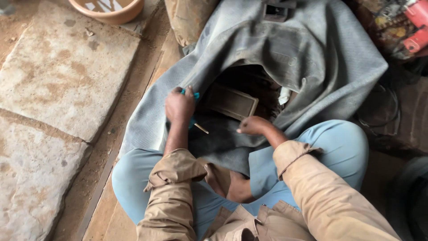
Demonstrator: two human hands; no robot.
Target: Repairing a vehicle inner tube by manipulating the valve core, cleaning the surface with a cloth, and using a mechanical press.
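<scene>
Seated cross-legged, left hand (179,106) closed in a grip on a teal tool (194,96) at the grey rubber sheet's (285,40) edge, right hand (253,125) curled on the sheet near a dark box (232,101); its grip unclear.

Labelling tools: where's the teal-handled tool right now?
Head view, left of centre: the teal-handled tool is in the left hand, at the edge of the grey rubber sheet, just left of the dark flat block.
</scene>
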